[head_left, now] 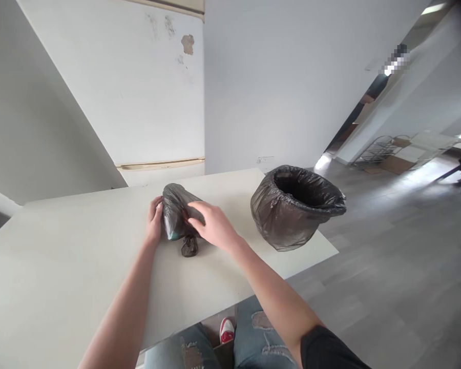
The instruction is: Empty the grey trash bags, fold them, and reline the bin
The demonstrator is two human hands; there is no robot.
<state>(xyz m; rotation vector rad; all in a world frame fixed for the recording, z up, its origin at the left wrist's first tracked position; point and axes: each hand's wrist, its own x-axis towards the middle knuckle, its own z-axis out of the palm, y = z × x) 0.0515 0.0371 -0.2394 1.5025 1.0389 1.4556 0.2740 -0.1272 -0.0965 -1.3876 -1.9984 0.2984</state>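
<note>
A small filled black plastic bag (175, 210) lies on the white table (100, 256), its knotted end toward me. My left hand (154, 220) rests against the bag's left side, its fingers partly hidden behind it. From the right, my right hand (212, 224) touches the bag with thumb and fingers apart. Something greenish shows faintly through the plastic near the bottom left. A bin (284, 220) lined with a black bag stands at the table's right end, its mouth open and its inside dark.
Behind the table stand a white fridge (157, 102) with peeled patches and a pale wall (276, 87). A wire rack (380, 148) is on the grey floor at right. A person (369, 97) stands partly hidden in the doorway beyond.
</note>
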